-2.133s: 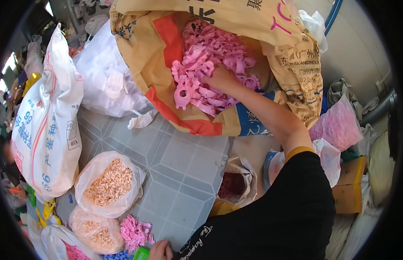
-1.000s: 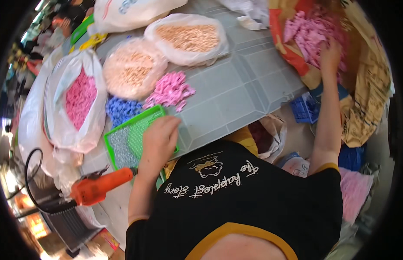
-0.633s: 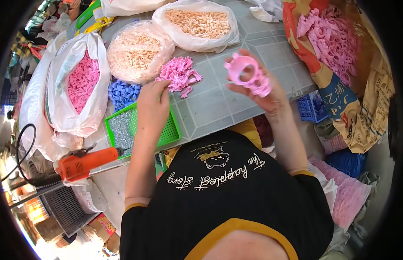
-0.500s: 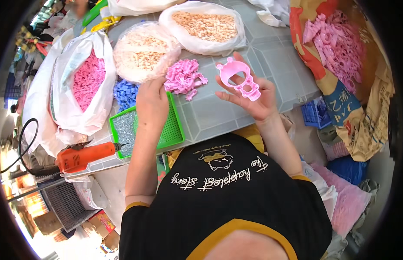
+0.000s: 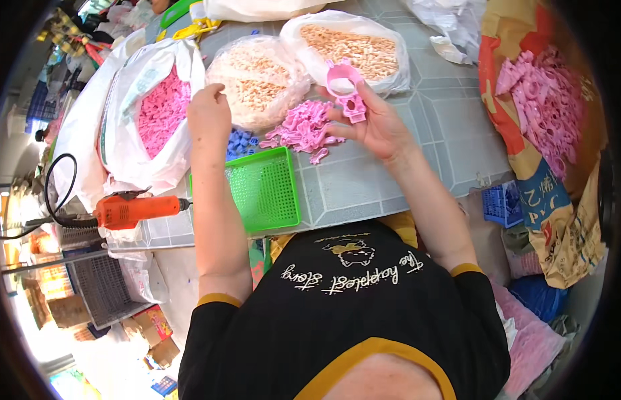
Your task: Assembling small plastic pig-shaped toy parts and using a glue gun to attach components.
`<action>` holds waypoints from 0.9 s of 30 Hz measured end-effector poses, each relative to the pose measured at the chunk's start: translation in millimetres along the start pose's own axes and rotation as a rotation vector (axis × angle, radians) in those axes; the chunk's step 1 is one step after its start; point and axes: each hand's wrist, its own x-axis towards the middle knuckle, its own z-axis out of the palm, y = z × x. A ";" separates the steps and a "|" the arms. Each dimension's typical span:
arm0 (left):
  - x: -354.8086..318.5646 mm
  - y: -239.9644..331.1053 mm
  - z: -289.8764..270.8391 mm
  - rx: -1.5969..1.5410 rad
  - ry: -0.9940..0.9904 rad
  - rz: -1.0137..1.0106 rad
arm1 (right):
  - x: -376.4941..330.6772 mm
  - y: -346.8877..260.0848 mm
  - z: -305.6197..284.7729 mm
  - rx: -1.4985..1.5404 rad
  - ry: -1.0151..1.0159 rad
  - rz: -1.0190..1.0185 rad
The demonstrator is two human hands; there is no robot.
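A pink plastic frame (image 5: pixel 350 93) with a round opening and small ear-like bumps is held up in my right hand (image 5: pixel 380 127), its thumb and fingers gripping the lower part. Below that hand's fingers lies a heap of pink plastic pieces (image 5: pixel 302 127) on the table. My left hand (image 5: pixel 210 117) has its fingers curled inward, between the white sack of small pink parts (image 5: pixel 165 110) and the clear bag of pale peach parts (image 5: pixel 257 87). What its fingers hold, if anything, is hidden. A green mesh basket (image 5: pixel 264 190) sits partly behind my left forearm.
An orange electric screwdriver (image 5: pixel 140 210) with a black cable juts over the table's left edge. Blue parts (image 5: pixel 240 143) lie beside the basket. A second bag of peach parts (image 5: pixel 350 50) stands at the back. At right, a large paper sack (image 5: pixel 524 133) holds pink pieces.
My left hand has moved away from the basket, up and left toward the sack of pink parts. The pink frame has moved farther from my body and turned in my right hand. The view has shifted.
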 end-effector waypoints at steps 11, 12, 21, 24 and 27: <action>-55.5 -5.7 1.4 0.160 -0.413 -0.149 | 0.5 20.3 16.1 -0.238 0.219 -0.010; -57.9 -5.8 4.6 0.160 -0.414 -0.150 | 0.1 20.9 13.0 -0.237 0.219 -0.009; -70.5 1.6 -9.3 -0.179 -0.268 -0.286 | 0.4 15.6 8.5 -0.345 0.273 0.023; -70.9 37.5 -23.3 -0.587 -0.280 -0.402 | 2.2 14.6 16.4 -0.290 0.227 0.039; -79.3 66.3 -20.2 -0.986 -0.300 -0.323 | 4.1 21.5 11.8 -0.362 0.244 0.080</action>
